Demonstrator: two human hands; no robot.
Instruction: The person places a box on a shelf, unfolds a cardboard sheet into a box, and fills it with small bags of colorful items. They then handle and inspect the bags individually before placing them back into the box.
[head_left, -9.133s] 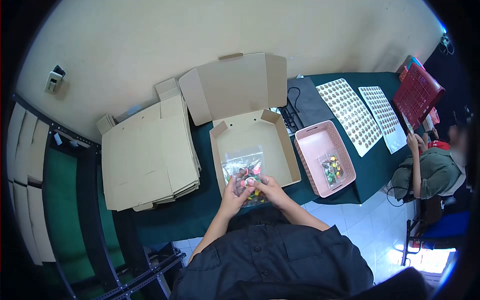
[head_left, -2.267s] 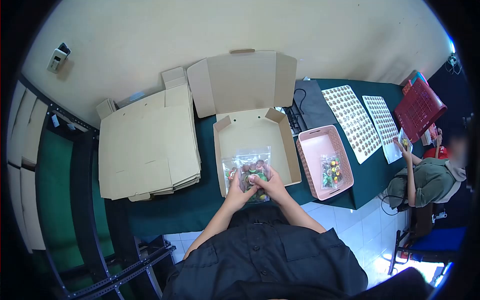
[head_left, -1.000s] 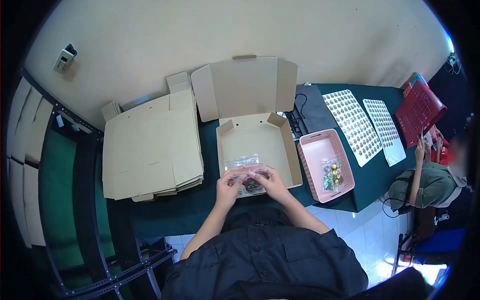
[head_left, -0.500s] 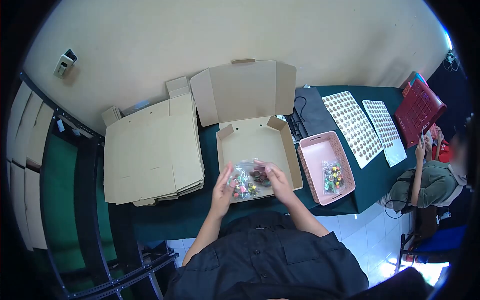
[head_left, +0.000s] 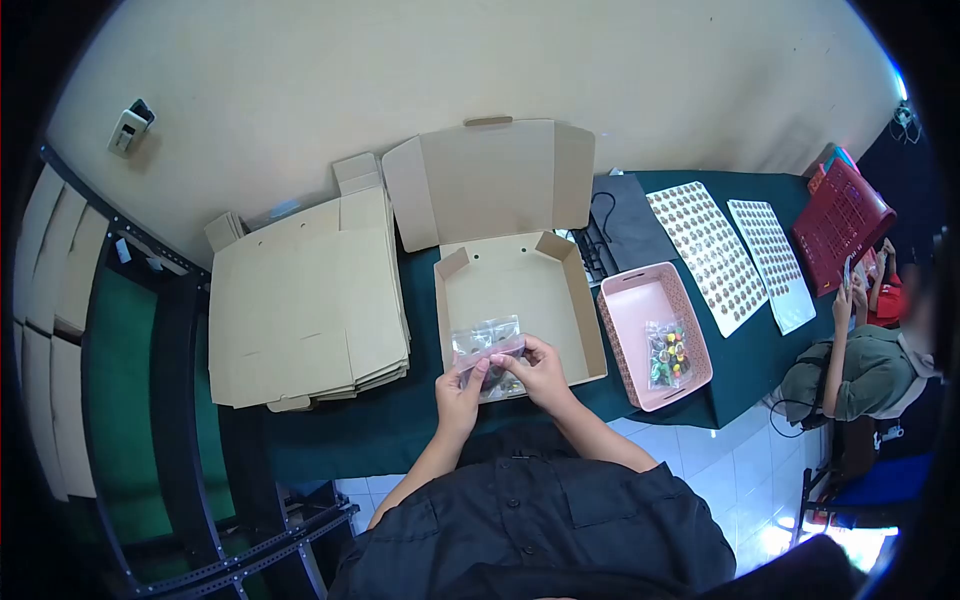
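Note:
A clear zip bag (head_left: 487,338) with small colourful pieces inside is held over the front of an open cardboard box (head_left: 510,290). My left hand (head_left: 460,398) pinches the bag's left side, thumb pointing up. On the right side my right hand (head_left: 541,374) grips it too, and the two thumbs nearly meet at the bag's middle. The fingers hide much of the contents. A second bag of colourful pieces (head_left: 668,355) lies in the pink basket (head_left: 624,312) to the right of the box.
Flat cardboard boxes (head_left: 290,310) are stacked at left. Sticker sheets (head_left: 707,255) lie right of a black folder-like item (head_left: 636,225). A maroon basket (head_left: 838,232) stands at the table's far end, where another person (head_left: 850,370) sits. Metal shelving (head_left: 165,400) is at far left.
My hands have drawn closer together on the bag. The bag has been turned, its clear upper part now standing above my fingers and its pieces mostly covered.

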